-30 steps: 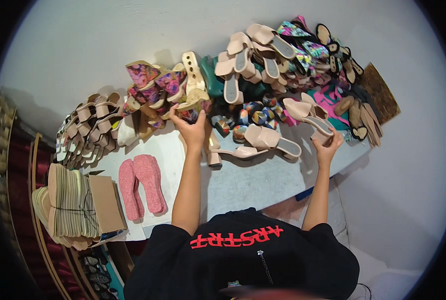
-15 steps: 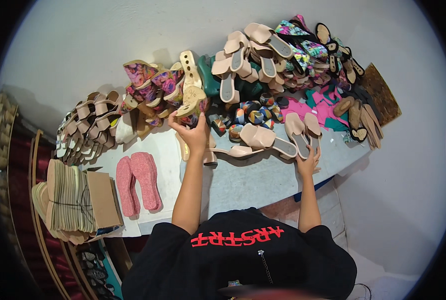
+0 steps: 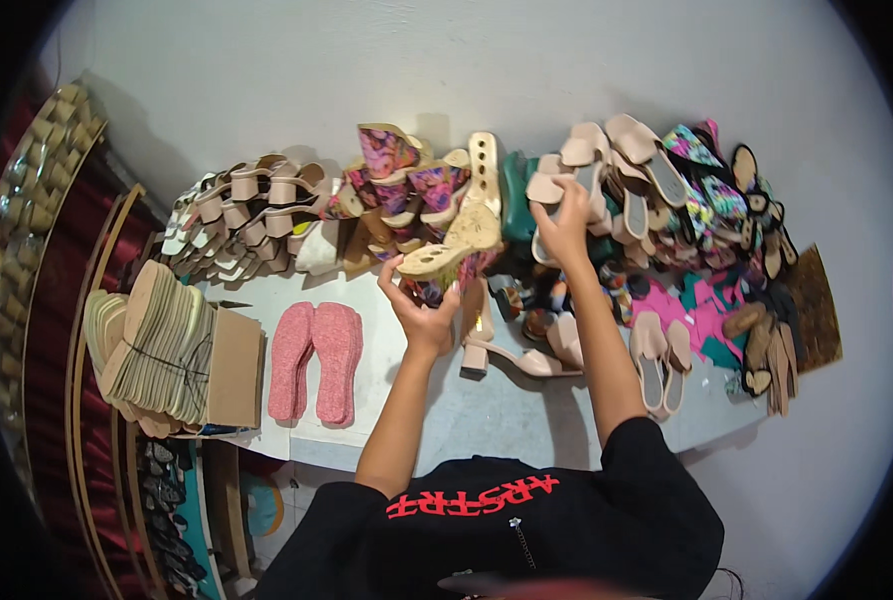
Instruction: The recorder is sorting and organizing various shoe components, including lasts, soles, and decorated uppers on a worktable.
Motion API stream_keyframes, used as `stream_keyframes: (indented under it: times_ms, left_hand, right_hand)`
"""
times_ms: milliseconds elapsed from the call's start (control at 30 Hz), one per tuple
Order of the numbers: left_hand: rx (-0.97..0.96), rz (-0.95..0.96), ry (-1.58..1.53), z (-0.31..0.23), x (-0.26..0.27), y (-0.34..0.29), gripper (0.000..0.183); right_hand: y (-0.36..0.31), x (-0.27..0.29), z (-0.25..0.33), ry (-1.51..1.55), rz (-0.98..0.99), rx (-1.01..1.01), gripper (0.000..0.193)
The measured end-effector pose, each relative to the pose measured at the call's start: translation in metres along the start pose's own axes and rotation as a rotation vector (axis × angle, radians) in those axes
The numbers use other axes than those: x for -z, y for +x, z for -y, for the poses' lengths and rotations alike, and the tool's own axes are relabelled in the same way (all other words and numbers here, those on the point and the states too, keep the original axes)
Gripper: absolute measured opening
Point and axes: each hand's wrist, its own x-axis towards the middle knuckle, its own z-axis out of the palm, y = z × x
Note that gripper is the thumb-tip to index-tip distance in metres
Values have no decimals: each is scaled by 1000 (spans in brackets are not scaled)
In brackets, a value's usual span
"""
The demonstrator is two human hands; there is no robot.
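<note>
My left hand (image 3: 423, 312) is closed around a floral-covered wedge shoe sole (image 3: 449, 262), its pale, curved face turned upward. At the middle of the shoe pile, my right hand (image 3: 563, 228) has thumb and fingers about a beige heeled sandal (image 3: 546, 187), which still rests among the others; the hand covers part of it. More floral wedges (image 3: 389, 150) are stacked just beyond my left hand. Below my right forearm, another beige heeled sandal (image 3: 536, 363) lies on its side on the table. A beige pair (image 3: 652, 372) stands farther right.
Pink insoles (image 3: 336, 365) lie at the left on the table (image 3: 486, 420), beside a cardboard box (image 3: 236, 368) and tied pale insoles (image 3: 166, 340). White and beige heeled shoes (image 3: 251, 210) are heaped behind. Pink and green pieces (image 3: 686, 310) and a brown board (image 3: 816, 305) are at the right.
My right hand has left the beige pair at the right and reached up and left to the piled beige sandals. My left hand still holds the floral wedge. The view has shifted.
</note>
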Motion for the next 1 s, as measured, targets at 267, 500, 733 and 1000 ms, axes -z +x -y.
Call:
stream_keyframes:
  times_ms: [267, 500, 733, 1000]
  left_hand:
    - [-41, 52, 22, 8, 31, 3, 74]
    - [11, 124, -29, 12, 45, 2, 76]
    - [-75, -23, -41, 8, 45, 23, 81]
    - [-151, -246, 49, 9, 51, 33, 84]
  right_hand:
    - [108, -165, -84, -237, 368, -423, 71]
    - [121, -177, -34, -547, 485, -666, 83]
    - [136, -151, -12, -514, 386, -438, 71]
    - [169, -65, 15, 20, 464, 106, 50]
